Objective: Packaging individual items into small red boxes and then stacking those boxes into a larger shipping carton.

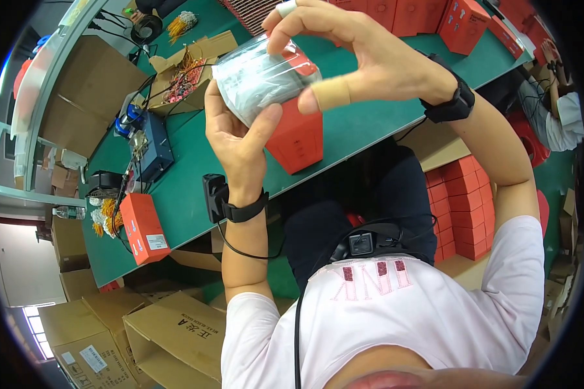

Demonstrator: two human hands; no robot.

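- left hand [239,150]: grip's closed around a clear-wrapped cylinder [250,78], thumb across the lower front, fingers round the far left side
- cylinder's held up tilted over the green tabletop [370,123], pale grey under shiny film, with a red patch near its right end
- right hand [379,58]: grip's pretty wide, thumb well away from the bent fingers, fingertips up at the cylinder's top edge. can't tell if they've actually got hold of the film. thumb has tan tape on it, plus a white wrap on one finger
- red box [295,142] stands on the tabletop right behind the cylinder, which hides part of it. can't tell if they touch
- black straps on both wrists, fwiw
- off to the left: a blue device [152,149], an open carton [204,48] with wires in it, and another red box [144,227] near the edge
- more red boxes [466,24] at the far right end, and someone's arm [551,97] over that way
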